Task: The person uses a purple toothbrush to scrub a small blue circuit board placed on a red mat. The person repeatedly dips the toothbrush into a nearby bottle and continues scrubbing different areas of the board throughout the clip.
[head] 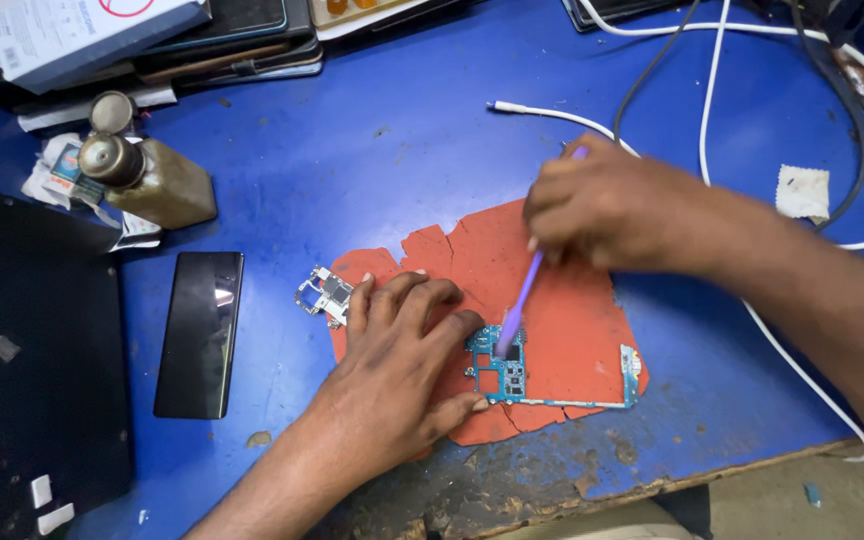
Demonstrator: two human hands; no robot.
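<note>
2 hands work over 1 torn orange mat (572, 320) on a worn blue table (392, 160). 1 circuit board (512, 375), teal and L-shaped, lies on the mat's near edge, its long arm running right along the mat's lower rim. The left hand (402, 360) lies flat and spread, palm down, fingers on the mat, with the forefinger and thumb touching the board's left end to pin it. The right hand (602, 210) is closed round 1 purple brush (522, 295), held like a pen; the tool slants down and left, its tip resting on the board's upper left part.

Just left of the mat, beside the left fingertips, lies 1 small metal frame (322, 295). Farther left, 1 black phone (200, 333) lies face up, screen dark. Behind it stands 1 brownish bottle (152, 178) with a metal cap, tilted among scraps of paper. 1 black tray (32, 360) fills the left edge, with about 7 small pale pieces on it. At the far left, a stack of flat devices sits under 1 white box (82, 35). 2 white cables (712, 90) and 1 dark cable cross the far right of the table, near 1 small white cloth (802, 192).
</note>
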